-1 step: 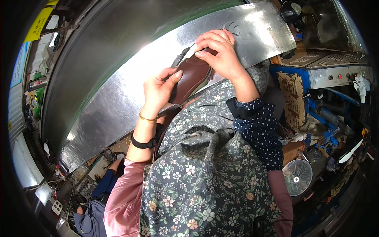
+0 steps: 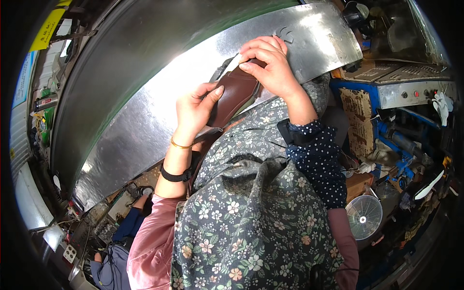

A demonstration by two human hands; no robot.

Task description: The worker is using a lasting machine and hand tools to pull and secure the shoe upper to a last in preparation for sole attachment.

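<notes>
Both my hands hold a brown leather shoe upper (image 2: pixel 235 93) over the near edge of a shiny metal bench top (image 2: pixel 140 116). My left hand (image 2: pixel 195 107) grips its lower left part, the thumb lying on the leather and the other fingers mostly hidden. At the upper right end, my right hand (image 2: pixel 268 63) is closed over it with the thumb pressed on top. A stitched seam crosses the leather near that thumb, and an olive-green edge shows along the right side. The underside of the upper is hidden.
Beyond the bench top curves a large dark surface (image 2: pixel 111 63). A machine with a control panel (image 2: pixel 408 93) stands at right, above a round fan (image 2: pixel 364 217). Another person in dark clothes (image 2: pixel 113 263) is at lower left. My flowered apron (image 2: pixel 251 217) fills the front.
</notes>
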